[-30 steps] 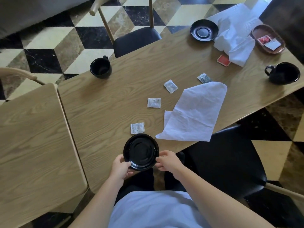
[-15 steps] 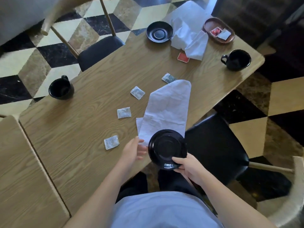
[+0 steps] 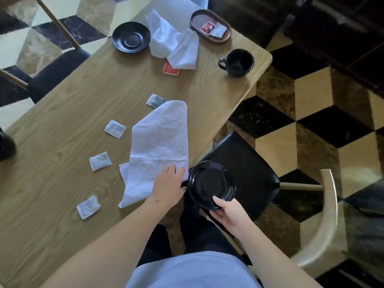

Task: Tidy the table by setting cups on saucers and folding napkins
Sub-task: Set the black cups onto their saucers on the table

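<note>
Black saucer (image 3: 211,185) pinched at its rim by right hand (image 3: 229,213), held off the surface edge | left hand (image 3: 168,185) spread flat on napkin (image 3: 160,146) beside saucer, likely to steady it.

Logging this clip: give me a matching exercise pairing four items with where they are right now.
Items:
1. held saucer
2. black cup
3. flat napkin
4. red packet

Places:
A. under the left hand
B. near the table's far right corner
C. over the chair seat, in the right hand
D. partly under the crumpled napkin

Pairs: 1-C, 2-B, 3-A, 4-D
</note>
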